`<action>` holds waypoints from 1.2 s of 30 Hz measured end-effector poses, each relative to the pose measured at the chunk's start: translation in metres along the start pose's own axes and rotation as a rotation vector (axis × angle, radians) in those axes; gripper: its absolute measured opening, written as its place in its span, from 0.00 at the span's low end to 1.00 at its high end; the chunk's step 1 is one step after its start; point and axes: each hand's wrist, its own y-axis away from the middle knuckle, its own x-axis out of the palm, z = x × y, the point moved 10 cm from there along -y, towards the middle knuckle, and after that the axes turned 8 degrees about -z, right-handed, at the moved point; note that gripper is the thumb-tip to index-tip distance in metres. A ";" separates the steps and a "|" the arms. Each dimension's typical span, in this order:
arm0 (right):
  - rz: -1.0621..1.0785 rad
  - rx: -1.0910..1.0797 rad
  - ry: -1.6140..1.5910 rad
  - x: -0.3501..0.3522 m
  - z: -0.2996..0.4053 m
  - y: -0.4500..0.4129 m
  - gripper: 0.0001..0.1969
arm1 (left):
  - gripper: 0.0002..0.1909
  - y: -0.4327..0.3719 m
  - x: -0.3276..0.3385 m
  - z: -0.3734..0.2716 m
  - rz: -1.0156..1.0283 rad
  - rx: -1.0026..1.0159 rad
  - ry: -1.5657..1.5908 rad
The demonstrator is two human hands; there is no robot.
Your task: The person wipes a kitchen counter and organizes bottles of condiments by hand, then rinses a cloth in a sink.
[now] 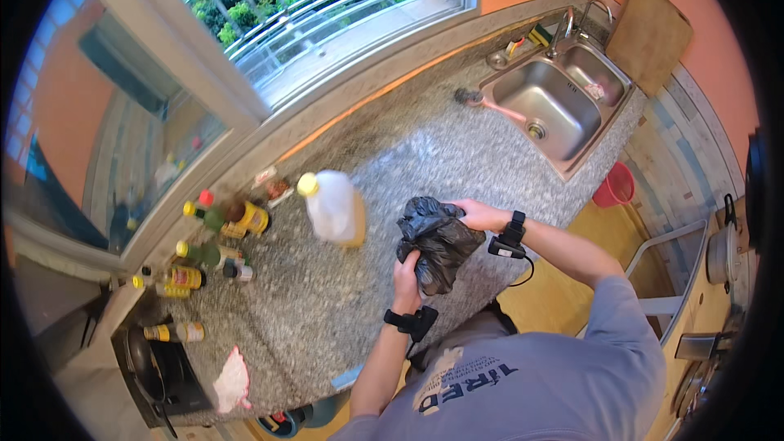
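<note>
A crumpled black plastic bag [444, 248] is held up between both hands over the front part of the speckled stone countertop [343, 312]. My left hand [407, 282] grips its near left side, with the thumb on top. On its far right side, my right hand [481, 215] pinches the plastic. Whatever the bag contains is hidden. Black straps with small devices sit on both wrists. Just left of the bag stands a translucent plastic jug [334, 208] with a yellow cap and some yellowish liquid low inside.
Several sauce bottles [211, 257] crowd the counter's left side by the window. A pink-edged cloth [233, 383] lies near a dark pan [144, 358]. A double steel sink [545, 110], a pink-handled scrubber [499, 108], a wooden cutting board [649, 33] and a red bin [614, 185] are at right.
</note>
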 end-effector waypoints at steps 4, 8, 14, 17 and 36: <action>-0.016 -0.153 0.111 -0.077 0.035 -0.073 0.20 | 0.16 -0.069 0.066 -0.036 -0.052 0.100 -0.082; -0.112 -0.246 0.242 -0.117 0.029 -0.175 0.19 | 0.17 -0.156 0.073 -0.066 -0.149 0.285 -0.142; -0.267 -0.115 0.363 -0.126 0.001 -0.230 0.19 | 0.17 -0.233 0.054 -0.081 -0.223 0.373 -0.259; -0.227 -0.121 0.403 -0.110 -0.001 -0.236 0.24 | 0.17 -0.245 0.041 -0.086 -0.078 0.485 -0.566; -0.015 -1.115 0.740 0.115 0.219 -0.102 0.33 | 0.24 -0.055 -0.006 -0.063 -0.353 0.701 -1.305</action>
